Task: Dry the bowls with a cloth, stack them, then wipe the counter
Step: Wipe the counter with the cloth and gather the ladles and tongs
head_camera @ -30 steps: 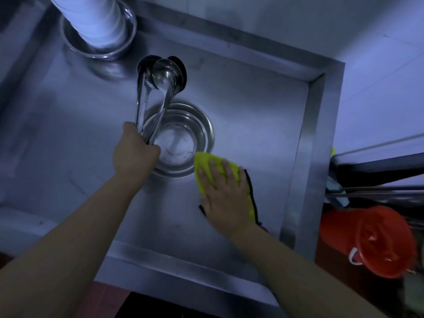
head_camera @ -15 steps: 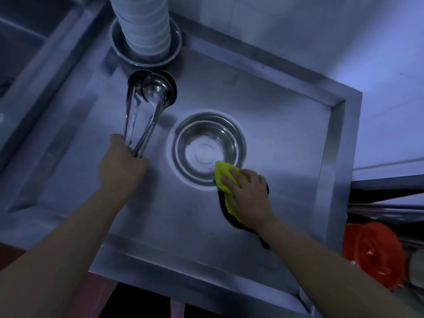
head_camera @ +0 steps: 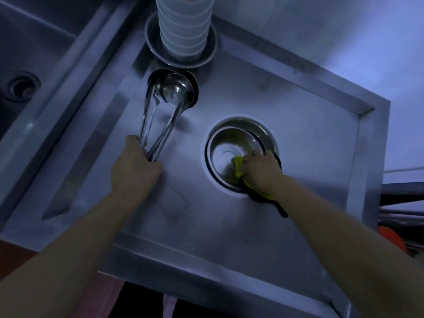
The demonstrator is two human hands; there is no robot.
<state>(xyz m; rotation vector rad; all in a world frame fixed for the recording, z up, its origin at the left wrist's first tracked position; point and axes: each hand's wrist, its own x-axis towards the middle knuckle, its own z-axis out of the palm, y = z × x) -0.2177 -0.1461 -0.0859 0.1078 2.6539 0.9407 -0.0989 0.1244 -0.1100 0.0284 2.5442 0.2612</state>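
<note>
The left hand (head_camera: pixel 135 166) grips the handles of a bunch of steel ladles (head_camera: pixel 169 92), fingers curled tight round them, with the scoops held up toward the far side of the steel tabletop (head_camera: pixel 309 138). The right hand (head_camera: pixel 260 171) has its fingers closed on a yellow cloth (head_camera: pixel 238 167) (dark-edged on its underside) and presses it against the near right rim of a steel bowl (head_camera: pixel 231 148). That bowl sits tilted inside a second, wider steel bowl (head_camera: pixel 263 131), and both rest on the tabletop near its middle, to the right of the ladles. At the far edge stands a tall stack of white bowls (head_camera: pixel 184 26) set in a shallow steel dish (head_camera: pixel 158 53), just beyond the ladle scoops and well apart from the bowl being dried. To the left lies a sink basin (head_camera: pixel 46 49) with a round drain (head_camera: pixel 21 87). An orange object (head_camera: pixel 400 244) shows at the right edge, too cut off to identify.
</note>
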